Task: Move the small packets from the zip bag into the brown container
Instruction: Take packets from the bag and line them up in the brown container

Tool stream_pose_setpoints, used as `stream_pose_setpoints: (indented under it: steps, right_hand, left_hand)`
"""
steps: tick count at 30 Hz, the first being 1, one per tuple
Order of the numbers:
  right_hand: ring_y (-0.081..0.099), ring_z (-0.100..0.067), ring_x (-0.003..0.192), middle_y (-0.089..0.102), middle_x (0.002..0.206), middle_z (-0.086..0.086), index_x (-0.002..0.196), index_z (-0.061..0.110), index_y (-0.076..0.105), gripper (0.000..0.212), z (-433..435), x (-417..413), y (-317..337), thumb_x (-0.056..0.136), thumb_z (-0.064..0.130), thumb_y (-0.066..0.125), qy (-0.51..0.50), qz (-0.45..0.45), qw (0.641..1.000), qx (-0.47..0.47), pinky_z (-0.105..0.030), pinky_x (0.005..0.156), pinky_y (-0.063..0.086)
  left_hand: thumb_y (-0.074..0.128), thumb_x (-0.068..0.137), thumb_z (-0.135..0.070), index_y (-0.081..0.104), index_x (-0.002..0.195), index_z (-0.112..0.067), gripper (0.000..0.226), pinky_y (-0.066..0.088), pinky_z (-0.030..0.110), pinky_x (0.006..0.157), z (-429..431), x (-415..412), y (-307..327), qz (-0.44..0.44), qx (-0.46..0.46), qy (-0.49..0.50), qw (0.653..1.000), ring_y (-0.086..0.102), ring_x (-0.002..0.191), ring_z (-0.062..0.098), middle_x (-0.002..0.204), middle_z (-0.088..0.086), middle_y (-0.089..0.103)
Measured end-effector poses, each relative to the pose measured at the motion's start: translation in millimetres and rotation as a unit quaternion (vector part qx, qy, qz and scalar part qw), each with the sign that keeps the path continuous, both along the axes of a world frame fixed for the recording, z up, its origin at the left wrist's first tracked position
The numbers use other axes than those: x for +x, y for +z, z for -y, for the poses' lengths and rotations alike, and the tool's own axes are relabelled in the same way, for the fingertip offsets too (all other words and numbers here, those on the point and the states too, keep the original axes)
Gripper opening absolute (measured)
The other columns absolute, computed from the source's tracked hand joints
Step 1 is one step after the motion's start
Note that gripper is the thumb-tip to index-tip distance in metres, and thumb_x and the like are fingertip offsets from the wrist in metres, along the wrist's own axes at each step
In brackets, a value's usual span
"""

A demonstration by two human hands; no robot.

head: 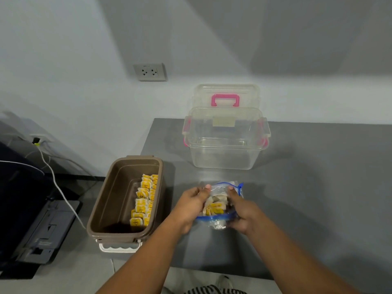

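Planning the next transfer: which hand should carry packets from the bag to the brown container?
Left. The left hand holds the bag on the side facing the brown container, which sits to its left. The right hand holds the far side and would have to cross over.

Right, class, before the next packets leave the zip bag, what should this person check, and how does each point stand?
1. Grip: ok. The left hand and right hand both hold the zip bag, low over the table.
2. Bag mouth open: cannot tell, the hands cover it.
3. Bagged packets remaining: ok, yellow ones show.
4. Brown container uncovered: ok, no lid on it.
5. Room inside: ok, the stored packets line its right side only.
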State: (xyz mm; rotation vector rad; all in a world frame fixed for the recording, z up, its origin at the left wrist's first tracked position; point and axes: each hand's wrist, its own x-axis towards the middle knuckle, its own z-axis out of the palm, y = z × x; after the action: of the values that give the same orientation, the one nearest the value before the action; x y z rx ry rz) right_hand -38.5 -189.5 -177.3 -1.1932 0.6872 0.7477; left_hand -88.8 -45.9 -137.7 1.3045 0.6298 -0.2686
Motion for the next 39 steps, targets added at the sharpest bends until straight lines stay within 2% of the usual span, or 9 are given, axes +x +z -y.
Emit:
stream_pose_setpoints:
  steps: [3, 7, 11, 14, 21, 27, 31, 36, 39]
  right_hand:
    - [0.074, -0.038, 0.094, 0.076, 0.102, -0.021, 0.112, -0.002, 0.068, 0.043, -2.1, 2.2, -5.4, 0.091, 0.035, 0.072, -0.008, 0.019, 1.000, -0.009, -0.053, 0.085, 0.059]
    - [0.075, -0.031, 0.086, 0.077, 0.097, -0.016, 0.104, 0.004, 0.069, 0.039, -4.6, -3.8, -12.5, 0.088, 0.039, 0.075, 0.007, 0.082, 0.993, -0.083, -0.046, 0.081, 0.062]
    - [0.073, -0.024, 0.089, 0.073, 0.103, -0.009, 0.112, 0.009, 0.058, 0.060, -7.6, -13.9, -14.0, 0.079, 0.055, 0.078, 0.051, 0.109, 0.979, -0.162, -0.044, 0.082, 0.061]
    - [0.063, -0.018, 0.073, 0.068, 0.086, -0.004, 0.102, 0.010, 0.061, 0.042, -11.1, -15.4, -6.1, 0.088, 0.048, 0.073, 0.066, 0.047, 0.988, -0.135, -0.033, 0.063, 0.051]
    - [0.066, -0.028, 0.075, 0.068, 0.082, -0.015, 0.095, 0.002, 0.064, 0.015, -10.9, -3.7, -0.3, 0.101, 0.015, 0.060, -0.013, -0.063, 0.998, -0.010, -0.041, 0.061, 0.053]
    - [0.043, -0.016, 0.054, 0.047, 0.060, -0.007, 0.078, 0.003, 0.053, 0.026, -5.1, 3.7, -8.3, 0.102, 0.002, 0.045, -0.095, -0.058, 0.992, 0.057, -0.025, 0.045, 0.047]
    - [0.053, -0.021, 0.050, 0.057, 0.062, -0.013, 0.090, -0.006, 0.063, 0.024, -7.8, -5.0, -17.9, 0.099, 0.016, 0.056, 0.020, 0.028, 0.999, -0.003, -0.028, 0.056, 0.046]
    - [0.073, -0.024, 0.067, 0.076, 0.082, -0.013, 0.106, -0.001, 0.069, 0.036, -14.8, -10.2, -20.0, 0.104, 0.031, 0.052, 0.067, 0.087, 0.993, -0.052, -0.031, 0.060, 0.056]
    - [0.066, -0.016, 0.049, 0.070, 0.060, -0.007, 0.086, 0.000, 0.064, 0.035, -16.3, -10.0, -16.1, 0.106, 0.024, 0.049, 0.064, 0.069, 0.995, -0.028, -0.024, 0.052, 0.053]
  left_hand:
    - [0.055, 0.100, -0.040, 0.065, 0.111, -0.003, 0.040, 0.060, 0.042, 0.085, 2.5, -0.4, -6.4, -0.003, 0.011, 0.003, 1.000, 0.074, 0.093, 0.031, 0.098, 0.016, 0.076]
    - [0.053, 0.101, -0.038, 0.066, 0.109, -0.003, 0.038, 0.062, 0.040, 0.076, 3.7, 3.9, -11.0, -0.023, 0.044, 0.055, 0.997, 0.075, 0.085, 0.029, 0.093, 0.015, 0.076]
    - [0.053, 0.102, -0.035, 0.065, 0.106, -0.004, 0.034, 0.062, 0.037, 0.067, 2.4, 4.6, -17.8, -0.020, 0.064, 0.112, 0.991, 0.076, 0.080, 0.028, 0.091, 0.014, 0.076]
    - [0.050, 0.103, -0.035, 0.063, 0.109, -0.007, 0.032, 0.062, 0.044, 0.075, 2.2, 0.9, -21.8, -0.019, 0.041, 0.150, 0.988, 0.075, 0.082, 0.029, 0.094, 0.015, 0.075]
    - [0.046, 0.104, -0.036, 0.061, 0.111, -0.005, 0.036, 0.063, 0.042, 0.072, 2.2, -4.3, -26.9, -0.017, -0.003, 0.169, 0.986, 0.075, 0.086, 0.031, 0.099, 0.018, 0.074]
    - [0.046, 0.105, -0.033, 0.058, 0.119, 0.007, 0.044, 0.055, 0.052, 0.089, 3.8, -3.1, -39.5, -0.077, -0.076, 0.200, 0.974, 0.069, 0.102, 0.044, 0.110, 0.029, 0.068]
    - [0.048, 0.105, -0.031, 0.058, 0.081, -0.001, 0.040, 0.062, 0.045, 0.070, 2.1, -1.5, -41.4, -0.096, -0.105, 0.209, 0.968, 0.065, 0.065, 0.027, 0.075, 0.021, 0.058]
    - [0.045, 0.105, -0.038, 0.061, 0.099, -0.001, 0.040, 0.063, 0.044, 0.070, 0.6, -3.3, -40.2, -0.128, -0.027, 0.141, 0.981, 0.073, 0.084, 0.029, 0.095, 0.015, 0.072]
    - [0.042, 0.105, -0.040, 0.065, 0.104, -0.011, 0.036, 0.062, 0.045, 0.078, -9.7, -5.1, -38.7, -0.108, 0.180, 0.040, 0.977, 0.074, 0.083, 0.025, 0.094, 0.011, 0.073]
